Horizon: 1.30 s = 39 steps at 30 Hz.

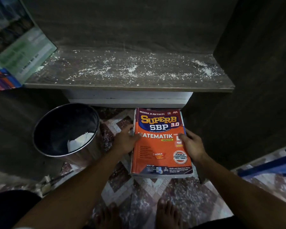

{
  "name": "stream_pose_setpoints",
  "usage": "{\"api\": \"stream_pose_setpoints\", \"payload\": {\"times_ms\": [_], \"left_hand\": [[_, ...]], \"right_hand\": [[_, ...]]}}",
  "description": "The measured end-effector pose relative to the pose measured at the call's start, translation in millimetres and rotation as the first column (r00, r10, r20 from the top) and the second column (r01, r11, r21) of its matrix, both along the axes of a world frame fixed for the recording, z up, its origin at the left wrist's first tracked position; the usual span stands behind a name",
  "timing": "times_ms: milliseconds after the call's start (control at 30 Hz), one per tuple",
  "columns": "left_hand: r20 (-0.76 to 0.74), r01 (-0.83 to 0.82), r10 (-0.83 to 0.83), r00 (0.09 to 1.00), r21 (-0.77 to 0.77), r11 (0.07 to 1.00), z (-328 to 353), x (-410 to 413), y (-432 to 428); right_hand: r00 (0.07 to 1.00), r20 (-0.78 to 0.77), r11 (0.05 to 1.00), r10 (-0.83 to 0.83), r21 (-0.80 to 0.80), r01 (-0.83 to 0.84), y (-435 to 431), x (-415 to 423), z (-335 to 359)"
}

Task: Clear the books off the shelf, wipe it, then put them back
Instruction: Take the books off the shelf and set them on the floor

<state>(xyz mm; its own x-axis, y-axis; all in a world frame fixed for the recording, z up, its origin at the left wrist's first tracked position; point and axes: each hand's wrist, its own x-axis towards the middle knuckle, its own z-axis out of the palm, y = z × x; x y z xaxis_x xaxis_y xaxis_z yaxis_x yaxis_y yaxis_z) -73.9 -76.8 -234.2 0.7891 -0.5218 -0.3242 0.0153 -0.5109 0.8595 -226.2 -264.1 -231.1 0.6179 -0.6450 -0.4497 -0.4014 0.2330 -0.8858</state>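
Down below the shelf (127, 71), we hold an orange maths workbook (160, 146) by both long edges, cover up, its title facing us. Our left hand (125, 142) grips the spine side, thumb laid across the cover and the other fingers curled around the edge. Our right hand (191, 147) grips the opposite side the same way, thumb on the cover near the large numeral. A blue edge shows beneath the workbook on its right, so something more may lie under it. We cannot tell whether the workbook rests on the patterned floor tiles (139, 195) or hangs just above them.

The shelf board is dark wood grain, scattered with white crumbs and dust (132, 68) from end to end. At its left end a few books (15, 47) lean against the side. Under the board sits a white base (127, 96). Left of the workbook stands a round metal bin (64, 129) with crumpled white paper (79, 141) inside. Our bare feet (168, 214) show at the bottom.
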Motion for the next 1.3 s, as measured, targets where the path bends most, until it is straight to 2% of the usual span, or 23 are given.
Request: {"api": "stream_pose_setpoints", "payload": {"times_ms": [233, 400, 600, 700, 867, 1033, 1167, 1233, 1300], "left_hand": [[0.133, -0.028, 0.013, 0.991, 0.108, 0.994, 1.6, -4.4, -9.3], [0.246, -0.084, 0.016, 0.969, 0.269, 0.96, 4.1, -5.8, -11.2], [0.238, -0.153, 0.08, 0.968, 0.305, 0.94, 8.7, -8.8, -11.5], [0.236, -0.118, 0.039, 0.971, 0.329, 0.937, 9.8, -11.9, -10.6], [0.155, 0.002, -0.055, 0.986, 0.326, 0.945, 18.3, -17.4, -2.3], [0.132, 0.123, -0.18, 0.975, 0.352, 0.928, 34.3, -24.6, 4.8], [0.091, 0.17, -0.2, 0.975, 0.265, 0.949, 51.9, -28.7, 7.3], [0.15, 0.199, -0.234, 0.96, 0.217, 0.956, 65.4, -29.5, 7.5], [0.304, 0.236, -0.305, 0.903, 0.244, 0.941, 84.9, -28.6, 8.1]], "right_hand": [[0.997, -0.076, 0.999, 0.021, -0.035, -0.024, -5.1, -1.0, -5.8], [0.985, -0.156, 0.996, 0.071, -0.042, -0.078, -10.4, 1.4, -5.3], [0.972, -0.209, 0.993, 0.103, -0.034, -0.112, -11.3, 4.0, -1.2], [0.967, -0.236, 0.989, 0.092, -0.089, -0.116, -5.6, 5.1, -0.6], [0.939, -0.31, 0.956, 0.147, -0.2, -0.216, 4.8, 2.0, 13.5], [0.903, -0.354, 0.927, 0.244, -0.188, -0.324, 16.3, -5.1, 41.0], [0.904, -0.309, 0.891, 0.296, -0.251, -0.378, 21.6, -7.9, 61.7], [0.898, -0.286, 0.858, 0.335, -0.301, -0.416, 25.6, -8.2, 76.9], [0.885, -0.299, 0.792, 0.357, -0.405, -0.457, 30.8, -8.9, 95.6]]}}
